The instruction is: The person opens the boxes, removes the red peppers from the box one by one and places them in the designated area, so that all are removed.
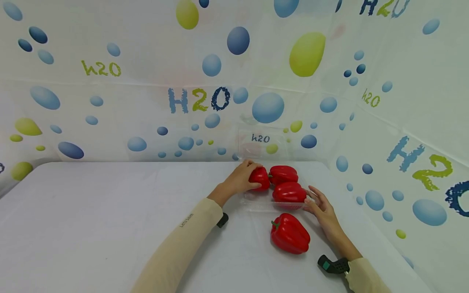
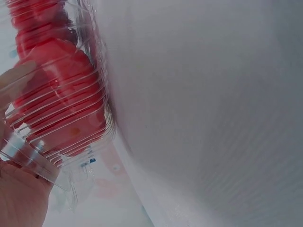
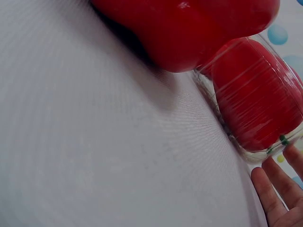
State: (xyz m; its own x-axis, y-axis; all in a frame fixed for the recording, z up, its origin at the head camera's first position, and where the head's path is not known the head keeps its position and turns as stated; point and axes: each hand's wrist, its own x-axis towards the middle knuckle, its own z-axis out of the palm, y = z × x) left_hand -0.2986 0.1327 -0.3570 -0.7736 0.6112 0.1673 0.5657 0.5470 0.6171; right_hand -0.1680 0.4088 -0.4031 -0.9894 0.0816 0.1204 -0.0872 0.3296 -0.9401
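Left hand (image 1: 244,178) is clamped on the left-hand red bell pepper (image 1: 259,179): fingers over its top, thumb on the near side. That pepper sits at the left end of a clear plastic clamshell container (image 1: 253,202). Left wrist view shows ribbed plastic between camera and pepper, hand at the container's end.

Right hand (image 1: 321,208) at the container's right end, fingers apart and fairly straight, gripping nothing. Fingertips lie at the end wall, close to the green stem of the front red bell pepper (image 1: 289,192); whether they touch the plastic, cannot tell.

Container holds three peppers. The back red bell pepper (image 1: 283,174) lies behind the front one, its stem pointing left toward the gripped one. Clear lid (image 1: 261,149) stands raised behind, lettering of the backdrop (image 1: 139,118) visible through it.

Fourth, a loose red bell pepper (image 1: 290,234), lies on its side on the white table (image 1: 91,219), outside the container and nearer the person, green stem toward upper left. It lies between the two forearms.

Both sleeves beige; lettering on the left sleeve (image 1: 183,240). Black device (image 1: 333,265) with a green patch at the right wrist. Backdrop white, with blue and green blobs and "H2O" lettering.
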